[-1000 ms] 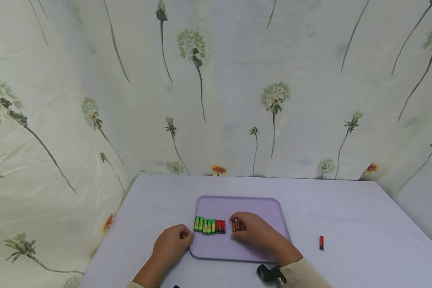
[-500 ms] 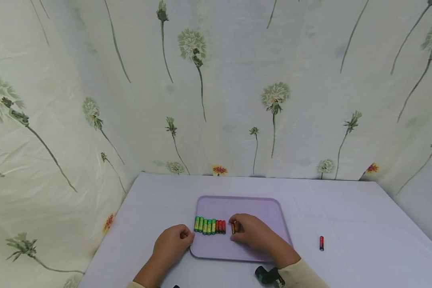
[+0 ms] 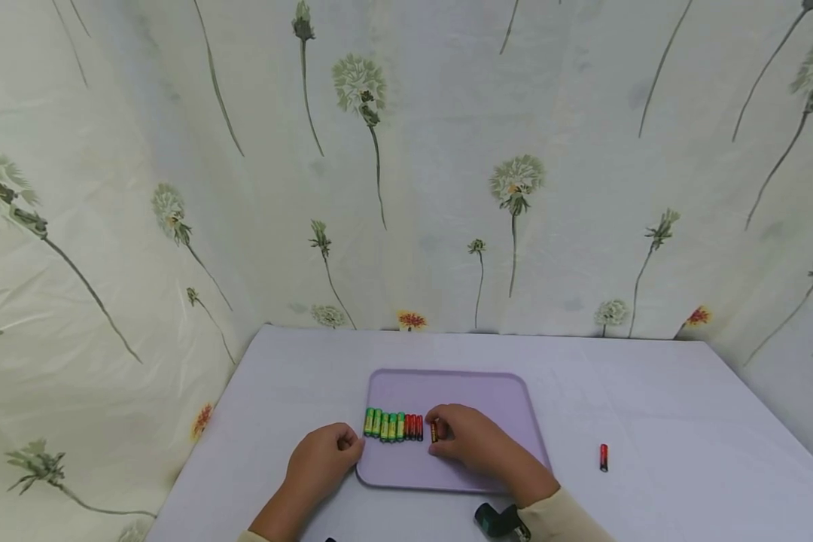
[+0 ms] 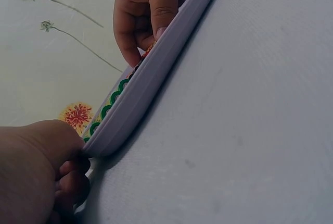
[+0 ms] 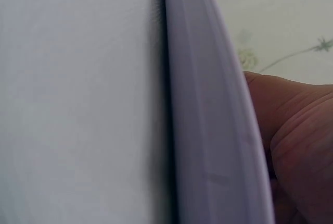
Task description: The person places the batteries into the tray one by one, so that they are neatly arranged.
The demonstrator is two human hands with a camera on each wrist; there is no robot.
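Note:
In the head view my right hand [image 3: 470, 436] pinches a small battery [image 3: 434, 430] upright in line with the others, just above or on the lilac tray [image 3: 440, 478]; which one I cannot tell. To its left, several green batteries [image 3: 384, 426] and three red-and-black batteries [image 3: 413, 427] lie side by side in a row. A narrow gap parts the pinched battery from the row. My left hand [image 3: 325, 455] grips the tray's left edge, thumb at the rim and fingers curled. In the right wrist view the tray wall [image 5: 218, 130] hides my right fingertips.
A lone red-and-black battery [image 3: 604, 458] lies on the white table [image 3: 664, 421], right of the tray. The dark wrist camera [image 3: 494, 519] is strapped by the right sleeve. Behind the table hangs a flower-patterned cloth [image 3: 433, 188].
My right hand has shifted slightly left with the pinched battery, closing some of the gap to the row. The left hand has stayed at the tray's edge.

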